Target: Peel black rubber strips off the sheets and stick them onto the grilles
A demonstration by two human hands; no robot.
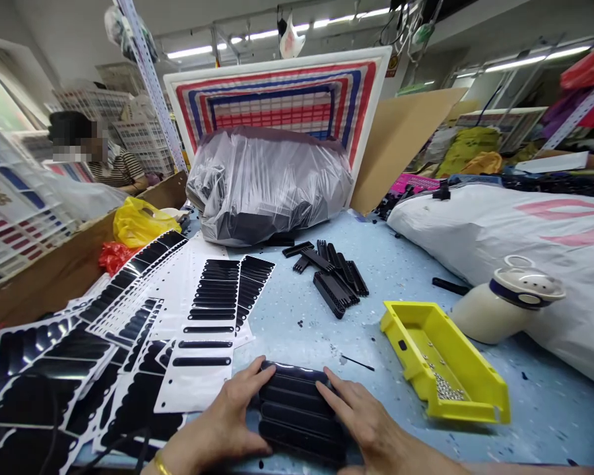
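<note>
A row of glossy black strips [299, 409] lies side by side near the table's front edge. My left hand [228, 419] grips its left end, fingertips on the upper left corner and thumb low on the left side. On the opposite end my right hand [371, 422] closes in, with two fingers on the top right part. Left of them is a white sheet [198, 386] bearing black adhesive strips. Loose black plastic pieces [339, 293] are piled farther back on the blue table [287, 343].
A yellow bin [406, 356] with small metal balls stands at the right, beside a cream bottle [499, 303] and a large white sack [455, 218]. More strip sheets [54, 369] cover the left. Behind are a plastic-covered bundle [272, 178] and a seated person [113, 165].
</note>
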